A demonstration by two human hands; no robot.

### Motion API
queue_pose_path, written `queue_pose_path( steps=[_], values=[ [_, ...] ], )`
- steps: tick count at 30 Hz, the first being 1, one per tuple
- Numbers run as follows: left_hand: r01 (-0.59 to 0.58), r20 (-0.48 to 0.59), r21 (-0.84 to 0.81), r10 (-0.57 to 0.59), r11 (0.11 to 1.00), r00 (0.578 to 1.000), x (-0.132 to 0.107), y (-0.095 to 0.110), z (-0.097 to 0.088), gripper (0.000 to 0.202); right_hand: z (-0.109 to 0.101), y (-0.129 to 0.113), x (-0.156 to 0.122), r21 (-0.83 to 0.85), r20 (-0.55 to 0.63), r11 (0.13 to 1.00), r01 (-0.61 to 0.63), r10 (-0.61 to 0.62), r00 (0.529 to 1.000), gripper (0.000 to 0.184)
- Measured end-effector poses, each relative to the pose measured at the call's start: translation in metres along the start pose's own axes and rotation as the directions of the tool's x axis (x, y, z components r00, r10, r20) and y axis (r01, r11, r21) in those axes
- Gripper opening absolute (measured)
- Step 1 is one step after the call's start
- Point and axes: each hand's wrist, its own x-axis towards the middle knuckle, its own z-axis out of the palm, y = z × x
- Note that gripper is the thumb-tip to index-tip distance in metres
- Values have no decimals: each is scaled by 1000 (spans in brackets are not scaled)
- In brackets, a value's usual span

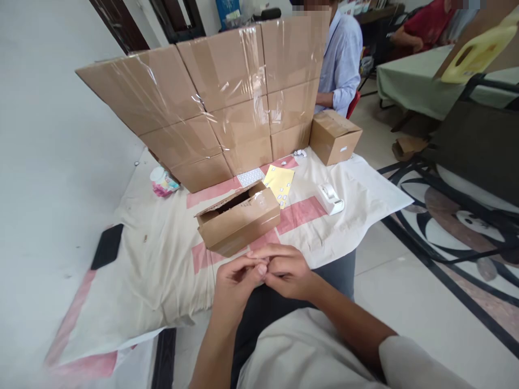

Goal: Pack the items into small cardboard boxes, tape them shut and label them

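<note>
My left hand [235,282] and my right hand [286,273] meet above my lap, fingertips pressed together in a pinch. Whatever sits between the fingers is too small to make out. Just beyond them a small open cardboard box [239,217] lies on a white and pink cloth [162,259]. Behind the box lie a yellow sticker sheet [280,182] and a white sheet of small pieces [250,176]. A white tape dispenser [330,198] stands to the right of the box.
A wall of taped cardboard boxes [211,102] stands at the back of the cloth. One closed box [334,136] sits at its right end, a small cup [162,181] at its left. Another person in a blue shirt [340,59] sits behind. A dark chair [478,146] is at right.
</note>
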Motion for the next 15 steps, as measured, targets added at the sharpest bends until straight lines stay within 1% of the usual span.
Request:
queue_pose_path(
  steps=[2,3,4,6,9,12,13,15],
  values=[
    [-53,-66,13,54,999,996,3,1,6,16,1,1,-2,13,-32,1000,-16,16,999,25],
    [-69,-98,16,70,998,993,4,2,10,16,1,1,-3,18,-54,999,-43,43,998,25],
    [-79,-124,17,80,997,989,5,3,14,16,-1,2,-4,20,-74,996,-81,83,994,27],
    [-92,-150,26,95,995,984,6,3,23,18,-6,3,-6,25,-88,977,-211,213,973,30],
    [-111,-180,38,116,993,977,10,0,33,21,-17,2,-4,55,-58,913,-405,408,911,31],
    [-114,-225,65,126,991,966,16,-8,34,23,-24,-1,-1,100,-29,859,-501,506,862,34],
    [-127,-231,98,147,987,962,19,-11,33,24,-24,0,0,120,-21,834,-538,544,839,35],
    [-169,-232,194,213,966,949,22,-16,29,26,-20,2,-1,174,1,766,-619,629,777,37]
  ],
)
